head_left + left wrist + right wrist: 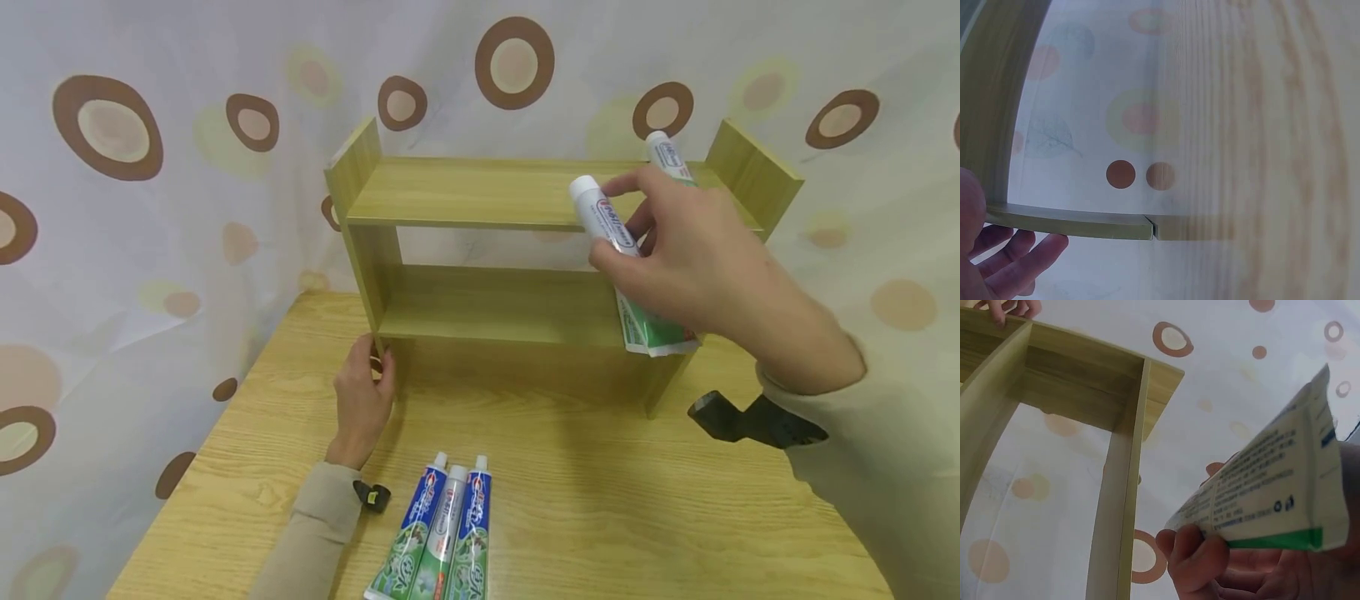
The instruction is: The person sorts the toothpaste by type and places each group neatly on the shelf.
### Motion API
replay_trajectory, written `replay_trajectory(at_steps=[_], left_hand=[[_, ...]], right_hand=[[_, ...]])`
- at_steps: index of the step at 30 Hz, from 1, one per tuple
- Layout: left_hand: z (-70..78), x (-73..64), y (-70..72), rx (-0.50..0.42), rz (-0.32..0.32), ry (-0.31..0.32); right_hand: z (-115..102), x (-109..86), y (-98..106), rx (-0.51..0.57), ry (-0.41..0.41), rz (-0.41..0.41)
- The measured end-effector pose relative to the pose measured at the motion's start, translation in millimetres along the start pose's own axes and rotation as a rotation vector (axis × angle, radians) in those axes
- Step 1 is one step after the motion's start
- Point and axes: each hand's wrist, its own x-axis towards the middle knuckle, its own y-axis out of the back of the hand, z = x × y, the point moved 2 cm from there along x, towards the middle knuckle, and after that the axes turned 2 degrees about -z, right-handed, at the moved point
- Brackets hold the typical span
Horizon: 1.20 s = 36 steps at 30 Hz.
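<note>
My right hand (682, 250) pinches a silver-grey and green toothpaste tube (607, 221) by its upper part, cap up, in front of the right side of a wooden two-tier shelf (480, 192). The right wrist view shows the tube's printed back (1272, 481) and flat crimped end. A second toothpaste tube (670, 158) shows its white cap just behind this hand, its middle hidden. Two tube ends overlap below the palm. At the shelf's lower left, my left hand (363, 392) grips the side panel, thumb in front; its fingers (1029, 265) curl around the panel's edge.
Three toothpaste tubes lie side by side on the wooden table (585, 517) near its front: a blue-green one (412, 529), a silver-green one (445, 529) and another blue-green one (475, 529). A patterned wall covering (187, 50) hangs behind the shelf.
</note>
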Motion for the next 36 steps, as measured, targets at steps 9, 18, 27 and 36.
replay_trajectory(at_steps=[9, 18, 27, 36], left_hand=[[-0.1, -0.6, -0.7, 0.003, 0.004, -0.017], [-1.4, 1.1, 1.3, 0.004, 0.0, -0.002], [-0.3, 0.1, 4.6, -0.002, 0.005, -0.013], [3.4, -0.1, 5.8, -0.008, 0.002, -0.011]], right_hand=[[-1.4, 24.7, 7.6, -0.001, -0.074, -0.055], [-1.1, 58.5, 10.2, -0.001, -0.14, -0.111], [8.1, 81.7, 7.6, -0.047, -0.153, -0.126], [8.5, 93.2, 9.2, -0.068, -0.198, -0.114]])
